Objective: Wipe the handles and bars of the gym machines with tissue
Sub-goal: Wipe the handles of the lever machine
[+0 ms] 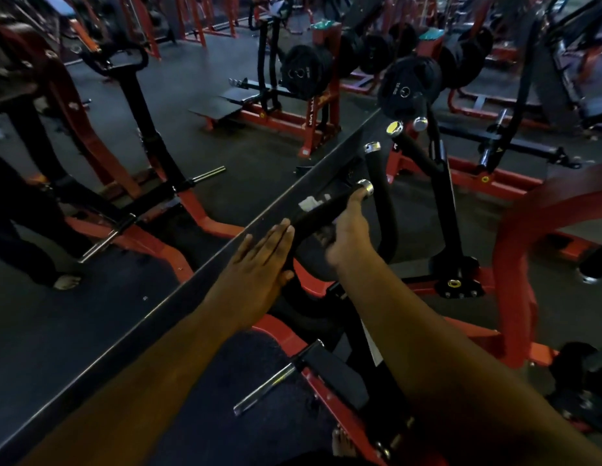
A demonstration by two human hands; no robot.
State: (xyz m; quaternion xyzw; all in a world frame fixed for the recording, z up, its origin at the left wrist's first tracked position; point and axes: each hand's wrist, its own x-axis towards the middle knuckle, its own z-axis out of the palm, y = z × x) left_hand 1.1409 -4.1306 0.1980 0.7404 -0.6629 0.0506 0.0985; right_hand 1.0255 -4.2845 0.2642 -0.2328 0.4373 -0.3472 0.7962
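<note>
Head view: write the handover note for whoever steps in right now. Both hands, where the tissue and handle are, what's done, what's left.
Left hand: open, fingers straight, lying flat along the edge of the long black bar, touching the near end of the handle.
Right hand: wrapped around the black handle, just below its chrome end cap.
Tissue: a white scrap shows against the handle beyond the right hand.
Done: cannot tell how much of this handle has been wiped.
Left: the two neighbouring handles of this machine, then the other machines.
</note>
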